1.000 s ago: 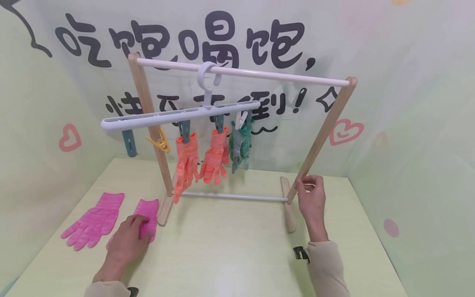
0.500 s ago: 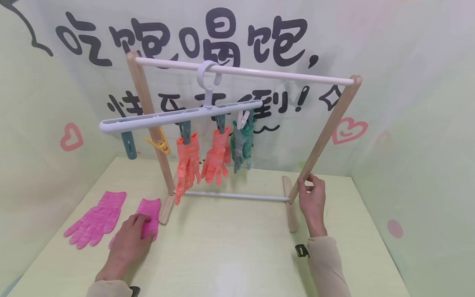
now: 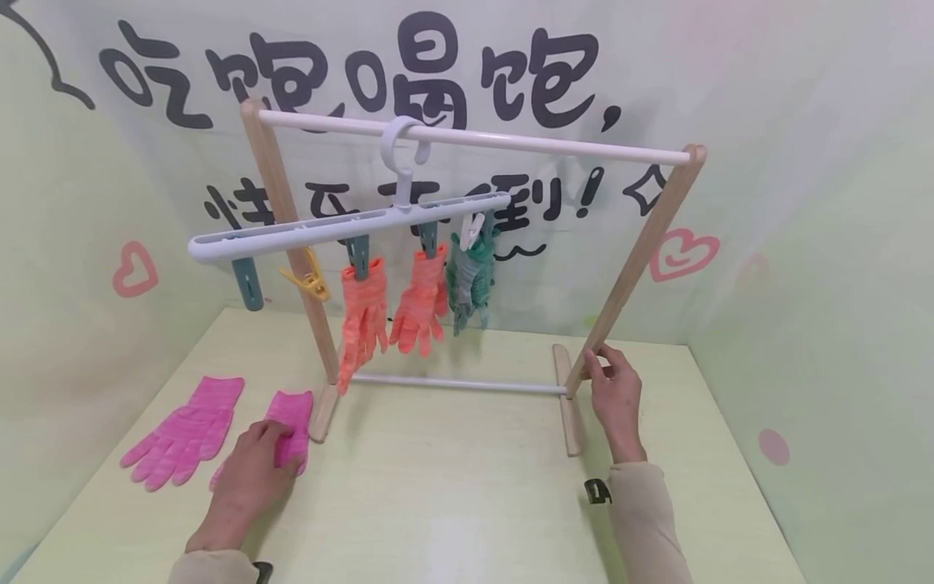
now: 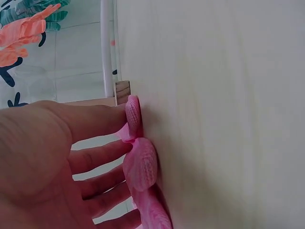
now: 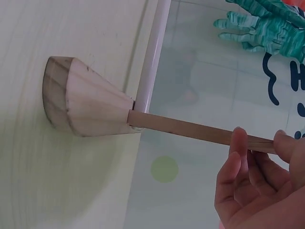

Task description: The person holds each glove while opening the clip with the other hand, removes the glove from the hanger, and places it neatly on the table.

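My left hand [image 3: 255, 466] lies over the cuff side of a pink knit glove [image 3: 295, 418] on the table. In the left wrist view, the glove's fabric [image 4: 143, 164] bunches between the thumb and the fingers, which pinch it. A second pink glove [image 3: 186, 430] lies flat to its left. My right hand [image 3: 616, 397] pinches the lower part of the right wooden post [image 3: 635, 264] of a drying rack, thumb opposite fingers in the right wrist view. From the rack's top bar [image 3: 511, 140] hangs a pale hanger [image 3: 292, 235]. Orange gloves [image 3: 365, 312] and green gloves [image 3: 470, 276] hang clipped from it.
Near the hanger's left end hang a teal clip [image 3: 248, 284] and a yellow clip [image 3: 310, 280]. A white clip [image 3: 472, 231] sits by the green gloves. Wooden feet [image 3: 567, 422] and a lower bar [image 3: 460, 384] support the rack. A printed wall [image 3: 788, 243] encloses the table.
The head view shifts slightly. The left hand stays on the pink glove, and the right hand stays at the post, its fingers only slightly rearranged.
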`<action>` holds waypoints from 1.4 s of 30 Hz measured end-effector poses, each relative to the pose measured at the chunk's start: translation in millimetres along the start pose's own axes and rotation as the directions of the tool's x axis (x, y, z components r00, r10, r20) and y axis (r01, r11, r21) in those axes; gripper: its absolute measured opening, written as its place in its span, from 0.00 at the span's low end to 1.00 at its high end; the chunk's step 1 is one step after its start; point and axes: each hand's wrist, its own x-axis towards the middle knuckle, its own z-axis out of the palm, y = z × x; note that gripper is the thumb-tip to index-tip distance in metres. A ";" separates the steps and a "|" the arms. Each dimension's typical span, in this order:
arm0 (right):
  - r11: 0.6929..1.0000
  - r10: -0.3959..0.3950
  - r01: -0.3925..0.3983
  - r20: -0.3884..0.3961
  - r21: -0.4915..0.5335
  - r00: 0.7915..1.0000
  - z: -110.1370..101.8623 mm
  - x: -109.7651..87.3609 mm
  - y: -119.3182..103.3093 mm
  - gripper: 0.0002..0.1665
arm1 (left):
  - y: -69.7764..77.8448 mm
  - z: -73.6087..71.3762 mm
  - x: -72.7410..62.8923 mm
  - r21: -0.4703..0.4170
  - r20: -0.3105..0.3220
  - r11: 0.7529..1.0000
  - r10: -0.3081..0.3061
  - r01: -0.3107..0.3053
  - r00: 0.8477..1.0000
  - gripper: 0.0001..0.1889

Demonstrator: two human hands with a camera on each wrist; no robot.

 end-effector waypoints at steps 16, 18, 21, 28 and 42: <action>0.999 0.036 -0.037 0.040 0.019 0.999 -4.3 1.0 2.5 0.22 | 64.3 -33.7 -1.3 -0.301 -0.279 0.950 -0.003 -0.085 0.960 0.23; 0.999 0.032 -0.033 0.041 0.015 0.999 -4.8 1.0 2.2 0.23 | 77.9 -37.9 1.9 -0.377 -0.313 0.920 -0.014 -0.111 0.950 0.24; 1.000 0.027 -0.027 0.046 0.013 0.999 -5.1 0.9 1.6 0.23 | 97.9 -44.4 7.8 -0.457 -0.319 0.880 -0.025 -0.130 0.947 0.25; 1.000 0.008 -0.008 0.041 0.001 0.999 -2.1 2.5 2.8 0.22 | 137.7 -57.8 24.2 -0.576 -0.284 0.797 0.013 -0.181 0.959 0.32; 1.000 0.009 -0.008 0.047 -0.013 0.999 -3.1 3.5 3.6 0.24 | 173.9 -64.6 53.7 -0.653 -0.350 0.728 -0.046 -0.209 0.936 0.28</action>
